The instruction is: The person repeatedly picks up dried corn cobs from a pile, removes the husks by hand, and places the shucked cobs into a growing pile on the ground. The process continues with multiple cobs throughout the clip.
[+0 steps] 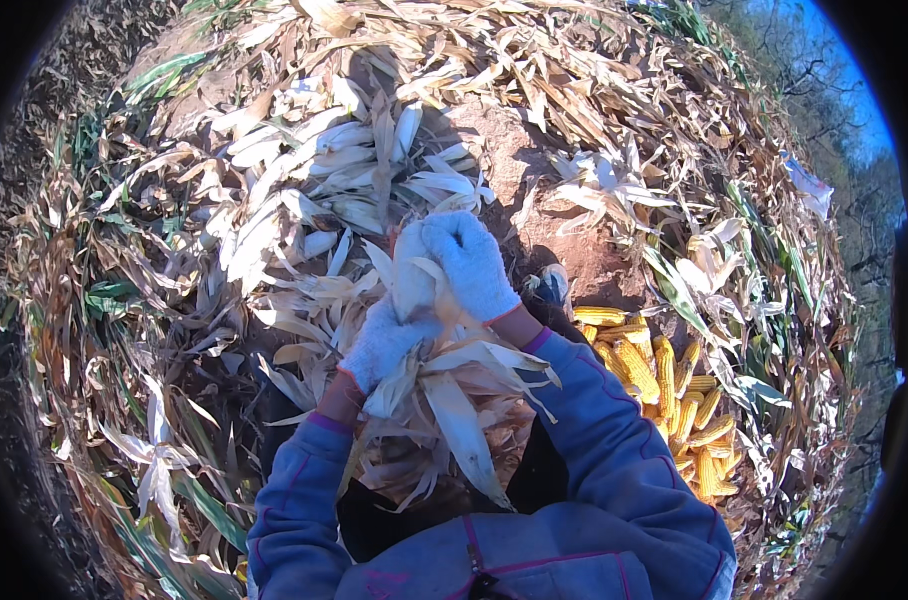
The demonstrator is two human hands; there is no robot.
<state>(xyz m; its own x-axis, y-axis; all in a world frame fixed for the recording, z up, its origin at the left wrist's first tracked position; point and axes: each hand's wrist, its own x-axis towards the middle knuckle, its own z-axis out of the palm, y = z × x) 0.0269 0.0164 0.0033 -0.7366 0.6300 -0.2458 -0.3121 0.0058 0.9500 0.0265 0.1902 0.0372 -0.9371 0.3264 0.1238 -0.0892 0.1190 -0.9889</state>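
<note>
Both of my hands wear white knit work gloves and meet in front of my body on one ear of corn in pale husk (415, 277). My left hand (390, 341) is closed around its lower part, where loosened husk leaves (454, 427) hang down over my lap. My right hand (465, 262), a little higher, grips the upper part, with its fingers curled. The gloves and husk hide most of the ear, so I cannot tell how much of the cob is bare. Husked yellow corn cobs (638, 371) lie piled beside my right forearm.
Beyond my hands lies a heap of ears in pale husk (341, 161). Stripped husks (311, 300) lie near my left hand. Bare reddish soil (514, 142) shows ahead, ringed by dry corn stalks and leaves (589, 67). A white bag or sheet (808, 186) is at the far right.
</note>
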